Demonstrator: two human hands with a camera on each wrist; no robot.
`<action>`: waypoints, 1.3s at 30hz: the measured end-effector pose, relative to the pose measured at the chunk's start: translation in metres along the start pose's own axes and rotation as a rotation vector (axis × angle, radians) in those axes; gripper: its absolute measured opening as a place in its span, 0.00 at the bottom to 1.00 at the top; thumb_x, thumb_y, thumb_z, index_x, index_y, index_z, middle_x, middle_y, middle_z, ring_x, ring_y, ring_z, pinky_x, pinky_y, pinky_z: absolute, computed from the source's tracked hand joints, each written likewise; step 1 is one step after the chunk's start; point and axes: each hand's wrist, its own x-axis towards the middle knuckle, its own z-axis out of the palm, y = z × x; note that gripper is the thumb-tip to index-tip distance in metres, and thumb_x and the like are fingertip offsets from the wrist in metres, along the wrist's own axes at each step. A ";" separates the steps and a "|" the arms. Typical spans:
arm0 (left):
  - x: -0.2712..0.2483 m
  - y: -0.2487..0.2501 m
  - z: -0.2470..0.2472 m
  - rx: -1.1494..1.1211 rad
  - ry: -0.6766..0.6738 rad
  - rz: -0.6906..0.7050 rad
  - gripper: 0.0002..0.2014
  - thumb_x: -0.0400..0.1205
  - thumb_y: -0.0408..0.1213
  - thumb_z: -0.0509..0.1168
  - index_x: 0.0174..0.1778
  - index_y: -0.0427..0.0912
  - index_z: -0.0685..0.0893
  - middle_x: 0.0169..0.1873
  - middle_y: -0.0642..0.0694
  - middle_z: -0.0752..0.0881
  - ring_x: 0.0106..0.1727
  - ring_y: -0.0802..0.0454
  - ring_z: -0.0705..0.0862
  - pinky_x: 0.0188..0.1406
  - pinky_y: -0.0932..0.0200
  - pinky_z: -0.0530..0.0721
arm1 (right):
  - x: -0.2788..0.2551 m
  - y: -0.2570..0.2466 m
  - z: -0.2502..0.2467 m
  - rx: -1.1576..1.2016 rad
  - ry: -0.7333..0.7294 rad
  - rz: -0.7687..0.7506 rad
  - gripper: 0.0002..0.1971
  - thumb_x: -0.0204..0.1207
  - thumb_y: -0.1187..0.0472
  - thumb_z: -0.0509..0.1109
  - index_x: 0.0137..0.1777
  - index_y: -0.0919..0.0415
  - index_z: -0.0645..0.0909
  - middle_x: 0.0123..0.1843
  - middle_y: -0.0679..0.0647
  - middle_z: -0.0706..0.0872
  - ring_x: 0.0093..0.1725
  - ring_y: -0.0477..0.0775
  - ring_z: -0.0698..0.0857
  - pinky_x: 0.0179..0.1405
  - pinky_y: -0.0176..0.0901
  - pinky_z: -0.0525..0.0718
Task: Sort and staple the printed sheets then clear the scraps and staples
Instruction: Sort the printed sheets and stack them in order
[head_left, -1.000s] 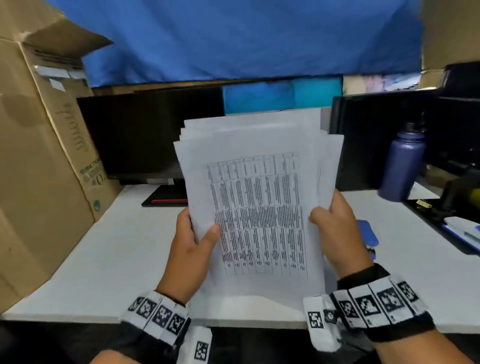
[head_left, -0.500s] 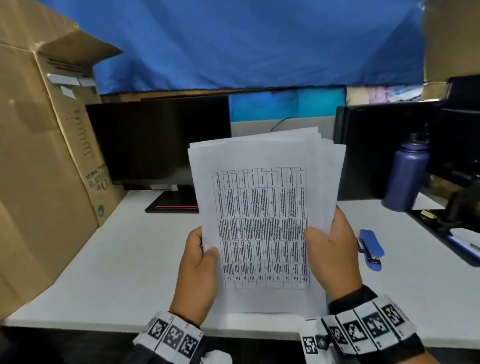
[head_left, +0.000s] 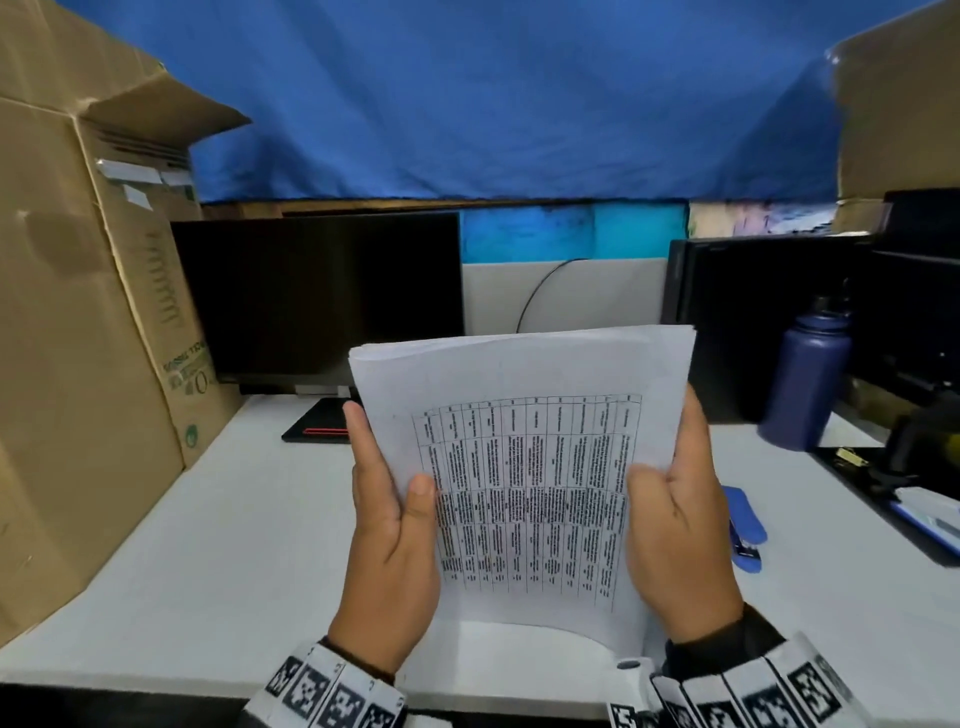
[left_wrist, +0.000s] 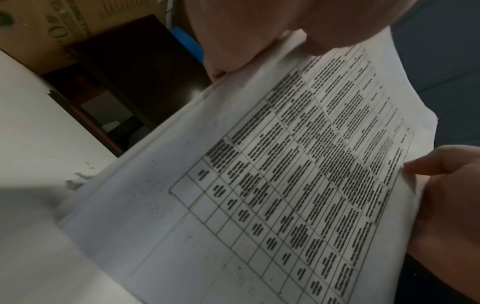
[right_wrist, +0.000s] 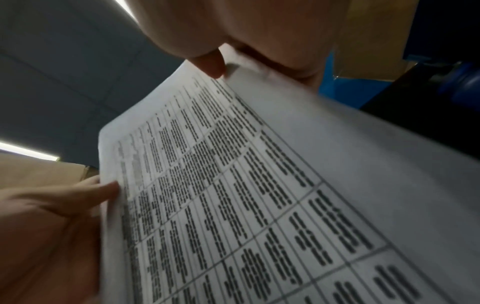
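Note:
A stack of white printed sheets (head_left: 524, 467) with a table of text stands upright on its lower edge on the white desk (head_left: 208, 561). My left hand (head_left: 392, 525) grips its left side, thumb on the front page. My right hand (head_left: 675, 519) grips the right side the same way. The sheet edges look squared together. In the left wrist view the printed sheets (left_wrist: 285, 174) fill the picture; small paper scraps (left_wrist: 78, 179) lie on the desk beside them. The right wrist view shows the printed sheets (right_wrist: 233, 195) close up. A blue stapler (head_left: 745, 527) lies on the desk right of my right hand.
A large cardboard box (head_left: 78, 338) stands at the left. A dark monitor (head_left: 317, 296) is behind the sheets, another black monitor (head_left: 753, 322) at the right. A purple bottle (head_left: 805, 384) and a black tray (head_left: 904, 493) with items sit at the right.
The fanned, uneven sheets have come down and been squared into one neat stack standing on the desk. Both hands slid lower with it and keep holding its sides.

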 end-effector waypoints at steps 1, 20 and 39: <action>0.002 0.001 0.000 0.004 0.010 0.013 0.38 0.90 0.42 0.53 0.82 0.78 0.36 0.83 0.71 0.60 0.83 0.71 0.62 0.83 0.59 0.60 | 0.000 0.001 0.001 -0.014 0.031 0.001 0.37 0.82 0.77 0.56 0.86 0.47 0.59 0.69 0.37 0.82 0.64 0.39 0.84 0.57 0.30 0.85; 0.014 -0.006 0.010 -0.162 0.054 -0.249 0.18 0.88 0.27 0.59 0.65 0.55 0.79 0.54 0.63 0.91 0.55 0.68 0.88 0.44 0.77 0.83 | 0.053 -0.041 -0.014 -0.367 -0.071 -0.160 0.35 0.74 0.73 0.67 0.78 0.43 0.70 0.68 0.41 0.75 0.63 0.29 0.76 0.60 0.17 0.70; -0.012 -0.054 -0.005 -0.173 -0.053 -0.572 0.20 0.82 0.19 0.62 0.58 0.47 0.88 0.50 0.50 0.95 0.54 0.50 0.92 0.53 0.52 0.88 | 0.007 0.010 0.005 0.007 -0.085 0.415 0.22 0.80 0.73 0.62 0.55 0.41 0.82 0.52 0.37 0.91 0.53 0.39 0.89 0.49 0.38 0.83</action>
